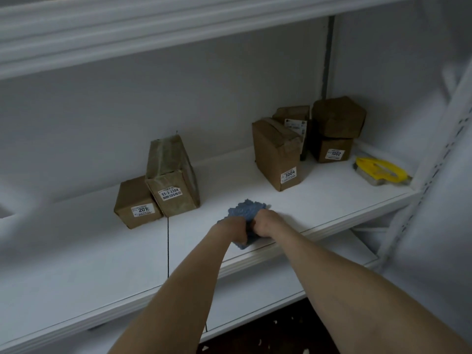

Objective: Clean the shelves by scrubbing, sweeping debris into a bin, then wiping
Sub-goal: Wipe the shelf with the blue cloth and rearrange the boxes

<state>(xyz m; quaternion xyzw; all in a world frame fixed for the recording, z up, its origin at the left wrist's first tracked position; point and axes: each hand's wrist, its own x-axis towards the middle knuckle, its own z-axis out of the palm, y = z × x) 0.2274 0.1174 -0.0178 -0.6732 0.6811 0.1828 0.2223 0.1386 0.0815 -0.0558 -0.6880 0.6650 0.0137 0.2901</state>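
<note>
Blue cloth under both hands; white shelf; brown boxes with white labels beyond; yellow-handled brush far right.

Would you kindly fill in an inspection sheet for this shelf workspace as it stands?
Surface: white shelf, with a seam left of the hands.
Job's things: blue cloth bunched near the front edge; yellow brush at the right end.
Clutter: left boxes, two touching; right boxes, a labelled cluster, one stacked.
Grippers: left hand and right hand both grip the cloth.
Cables: nothing seen.
Surroundings: upper shelf, lower shelf, dark floor with pale specks.
</note>
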